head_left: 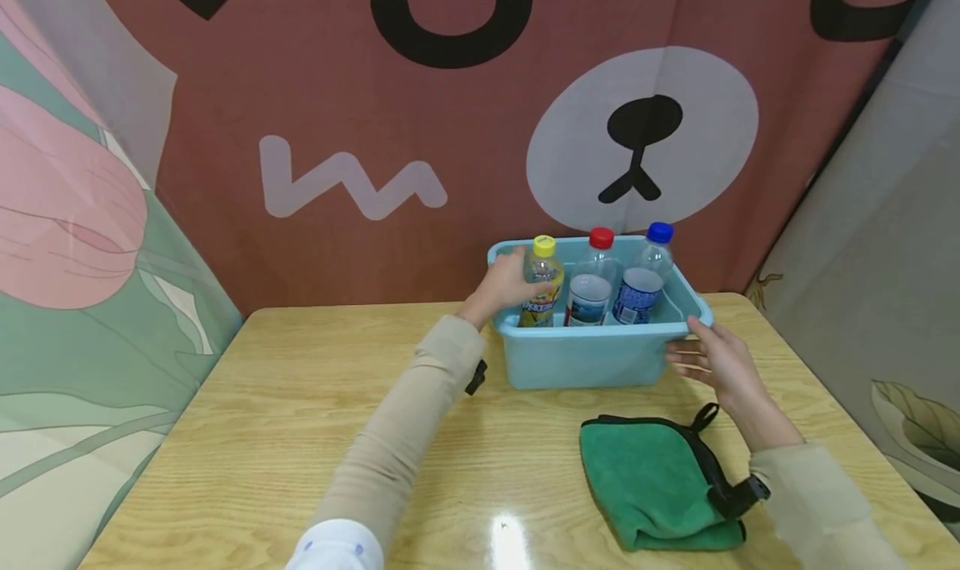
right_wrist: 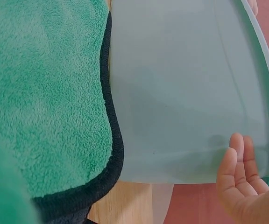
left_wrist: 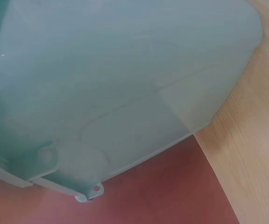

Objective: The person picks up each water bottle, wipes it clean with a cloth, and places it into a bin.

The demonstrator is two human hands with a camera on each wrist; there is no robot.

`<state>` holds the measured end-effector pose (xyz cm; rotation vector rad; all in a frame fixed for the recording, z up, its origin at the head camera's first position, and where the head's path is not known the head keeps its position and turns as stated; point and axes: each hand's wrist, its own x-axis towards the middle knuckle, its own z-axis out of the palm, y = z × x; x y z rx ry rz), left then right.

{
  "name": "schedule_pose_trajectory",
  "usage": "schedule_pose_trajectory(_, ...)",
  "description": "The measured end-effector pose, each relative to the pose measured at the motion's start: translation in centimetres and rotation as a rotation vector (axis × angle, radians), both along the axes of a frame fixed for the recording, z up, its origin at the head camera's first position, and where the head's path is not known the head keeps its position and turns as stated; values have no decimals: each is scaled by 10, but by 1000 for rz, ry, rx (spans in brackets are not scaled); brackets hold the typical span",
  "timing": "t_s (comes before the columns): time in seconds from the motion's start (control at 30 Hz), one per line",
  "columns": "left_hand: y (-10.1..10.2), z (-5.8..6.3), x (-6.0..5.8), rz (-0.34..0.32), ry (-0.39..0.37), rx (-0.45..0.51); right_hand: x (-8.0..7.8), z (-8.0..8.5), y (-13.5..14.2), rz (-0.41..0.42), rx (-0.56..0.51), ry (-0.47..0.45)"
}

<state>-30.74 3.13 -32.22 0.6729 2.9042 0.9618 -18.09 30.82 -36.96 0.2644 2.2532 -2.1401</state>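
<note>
A light blue plastic basin (head_left: 581, 357) stands at the back of the table with three bottles upright inside. My left hand (head_left: 506, 284) reaches over the basin's left rim and grips the bottle with a yellow cap (head_left: 542, 303), its thumb across the bottle's front. Beside that bottle are a red-capped bottle (head_left: 589, 295) and a blue-capped bottle (head_left: 643, 282). At the basin's front right corner, my right hand (head_left: 723, 362) has its thumb at the rim and its fingers (right_wrist: 239, 161) extended along the outer wall. Only the basin's outside (left_wrist: 125, 70) shows in the left wrist view.
A folded green cloth (head_left: 652, 478) with black edging lies in front of the basin, near my right forearm. Behind the wooden table (head_left: 337, 403) hangs a reddish-brown curtain (head_left: 337, 262) with a cartoon face. Printed fabric hangs at both sides.
</note>
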Motion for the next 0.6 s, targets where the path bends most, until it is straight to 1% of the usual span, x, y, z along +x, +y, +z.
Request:
schedule_pose_trajectory(0.1,-1,2,0,17,-13,-2,0,0,0,-10,-10,-6)
schedule_pose_trajectory(0.27,-5,3,0,47,-35,31,-1,1,-2,-23,-18,-11)
schedule_pose_trajectory(0.33,-7,4,0,54,-35,47,-4,-3,0,-27,-3,-4)
schedule_pose_trajectory(0.37,-7,4,0,58,-33,52,-7,-7,4,-30,6,-1)
schedule_pose_trajectory(0.4,-8,5,1,62,-29,58,-12,-13,8,-32,19,5)
schedule_pose_trajectory(0.47,-10,7,3,74,-15,69,-24,-33,21,-75,27,7)
schedule_pose_trajectory(0.6,-12,13,8,88,36,105,-50,-82,52,-194,58,25)
